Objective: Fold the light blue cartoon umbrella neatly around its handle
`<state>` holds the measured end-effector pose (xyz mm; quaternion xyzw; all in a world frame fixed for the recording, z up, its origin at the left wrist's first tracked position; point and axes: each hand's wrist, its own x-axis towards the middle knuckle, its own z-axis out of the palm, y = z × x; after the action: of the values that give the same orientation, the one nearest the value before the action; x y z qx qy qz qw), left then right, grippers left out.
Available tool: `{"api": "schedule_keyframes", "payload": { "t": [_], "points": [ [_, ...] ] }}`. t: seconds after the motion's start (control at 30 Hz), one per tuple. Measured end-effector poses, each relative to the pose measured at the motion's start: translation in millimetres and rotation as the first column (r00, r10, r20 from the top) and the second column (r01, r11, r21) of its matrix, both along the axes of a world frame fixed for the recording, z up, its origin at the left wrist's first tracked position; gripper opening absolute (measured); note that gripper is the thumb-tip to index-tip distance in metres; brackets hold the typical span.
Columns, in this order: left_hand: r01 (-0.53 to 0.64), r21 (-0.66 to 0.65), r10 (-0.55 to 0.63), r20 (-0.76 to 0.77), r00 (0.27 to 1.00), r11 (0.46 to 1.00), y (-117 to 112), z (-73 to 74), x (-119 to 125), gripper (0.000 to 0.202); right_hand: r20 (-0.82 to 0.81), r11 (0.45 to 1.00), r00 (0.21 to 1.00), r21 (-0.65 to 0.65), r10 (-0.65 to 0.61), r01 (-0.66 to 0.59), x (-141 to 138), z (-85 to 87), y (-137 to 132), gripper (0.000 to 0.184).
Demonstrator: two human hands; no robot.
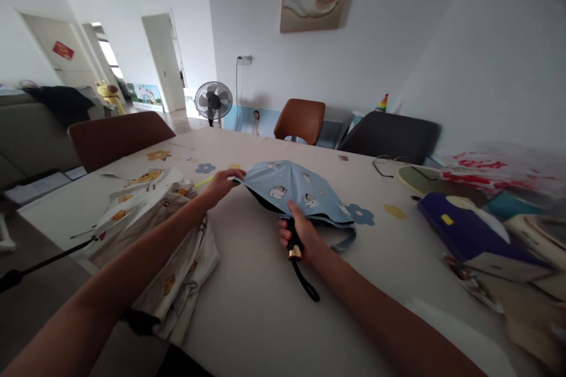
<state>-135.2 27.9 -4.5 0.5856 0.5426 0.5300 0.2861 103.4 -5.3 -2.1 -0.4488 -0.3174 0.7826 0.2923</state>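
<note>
A light blue umbrella with white cartoon animals lies partly folded over the table, its canopy slack. Its black handle, with a gold band and a hanging wrist strap, is wrapped by the fingers of my right hand. At the canopy's left edge, my left hand pinches the fabric between thumb and fingers. Beneath my left forearm lies a second umbrella, cream with orange cartoon figures, its folds loose. A dark shaft with a knob sticks out from its left side.
The white table has flower prints. To the right are a purple box, eyeglasses, a red-and-white plastic bag and other clutter. Chairs line the far side; a fan stands behind.
</note>
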Motion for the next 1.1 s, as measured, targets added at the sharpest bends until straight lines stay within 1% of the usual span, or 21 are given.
{"api": "schedule_keyframes", "payload": {
  "t": [0.1, 0.17, 0.23, 0.3, 0.4, 0.47, 0.5, 0.57, 0.63, 0.67, 0.73, 0.8, 0.87, 0.93, 1.0, 1.07, 1.1],
  "points": [
    [-0.029, -0.028, 0.031, 0.062, 0.998, 0.999, -3.5, 2.5, -2.1, 0.007, 0.019, 1.000, 1.000, 0.020, 0.005, -0.005, -0.6, 0.2, -0.6, 0.036],
    [-0.043, -0.048, 0.047, 0.074, 0.996, 0.998, -5.5, 4.6, -3.5, 0.008, 0.040, 0.999, 0.999, 0.027, 0.031, -0.032, -0.6, 0.6, -1.3, 0.033],
    [-0.039, -0.060, 0.044, 0.087, 0.995, 0.997, -6.7, 5.6, -4.0, 0.009, 0.056, 0.998, 0.997, 0.037, 0.055, -0.057, -0.5, 0.9, -2.1, 0.032],
    [-0.023, -0.069, 0.032, 0.131, 0.991, 0.997, -7.1, 5.0, -3.8, 0.011, 0.061, 0.997, 0.997, 0.051, 0.048, -0.051, -0.8, 1.0, -3.2, 0.031],
    [0.047, -0.100, -0.017, 0.282, 0.959, 0.994, -7.8, 2.5, -4.1, 0.017, 0.063, 0.997, 0.998, 0.071, 0.023, -0.028, -1.5, 0.3, -5.6, 0.029],
    [0.136, -0.129, -0.071, 0.414, 0.908, 0.982, -8.9, 1.6, -5.0, 0.019, 0.087, 0.995, 0.995, 0.088, 0.045, -0.053, -1.5, -1.4, -7.8, 0.030],
    [0.185, -0.143, -0.097, 0.474, 0.875, 0.972, -9.5, 1.7, -5.5, 0.021, 0.112, 0.991, 0.991, 0.101, 0.073, -0.084, -1.3, -2.8, -8.9, 0.030],
    [0.246, -0.175, -0.110, 0.559, 0.822, 0.953, -10.3, 3.5, -5.8, 0.035, 0.136, 0.980, 0.984, 0.152, 0.111, -0.131, -0.5, -6.5, -11.2, 0.031],
    [0.246, -0.203, -0.085, 0.584, 0.807, 0.948, -9.3, 7.1, -4.9, 0.052, 0.165, 0.968, 0.975, 0.175, 0.150, -0.178, 0.5, -10.8, -13.0, 0.031],
    [0.237, -0.208, -0.075, 0.581, 0.811, 0.949, -7.8, 9.5, -4.1, 0.057, 0.168, 0.963, 0.971, 0.182, 0.168, -0.198, 0.9, -12.9, -13.7, 0.030],
    [0.222, -0.187, -0.082, 0.559, 0.825, 0.957, -2.0, 15.3, -2.2, 0.060, 0.178, 0.951, 0.964, 0.205, 0.198, -0.233, 1.5, -16.5, -14.8, 0.028],
    [0.247, -0.138, -0.138, 0.534, 0.834, 0.959, 6.6, 22.4, -0.6, 0.057, 0.185, 0.937, 0.961, 0.248, 0.203, -0.246, 1.6, -18.9, -15.5, 0.027],
    [0.275, -0.095, -0.197, 0.484, 0.853, 0.957, 16.3, 30.2, 0.5, 0.053, 0.196, 0.928, 0.963, 0.290, 0.183, -0.235, 1.4, -19.5, -16.2, 0.027],
    [0.253, -0.081, -0.203, 0.391, 0.898, 0.964, 24.4, 38.4, 1.6, 0.053, 0.202, 0.928, 0.965, 0.296, 0.169, -0.225, 1.1, -18.6, -16.8, 0.027],
    [0.182, -0.088, -0.153, 0.267, 0.952, 0.979, 29.2, 46.6, 3.5, 0.055, 0.212, 0.936, 0.961, 0.263, 0.179, -0.232, 0.8, -16.9, -17.1, 0.027],
    [0.127, -0.090, -0.114, 0.144, 0.983, 0.988, 31.4, 54.0, 6.5, 0.054, 0.212, 0.945, 0.958, 0.222, 0.192, -0.239, 0.7, -15.0, -17.2, 0.027],
    [0.122, -0.093, -0.113, 0.094, 0.989, 0.988, 32.1, 57.1, 8.3, 0.052, 0.212, 0.950, 0.958, 0.207, 0.191, -0.235, 0.8, -14.2, -17.2, 0.028]
  ]
}}
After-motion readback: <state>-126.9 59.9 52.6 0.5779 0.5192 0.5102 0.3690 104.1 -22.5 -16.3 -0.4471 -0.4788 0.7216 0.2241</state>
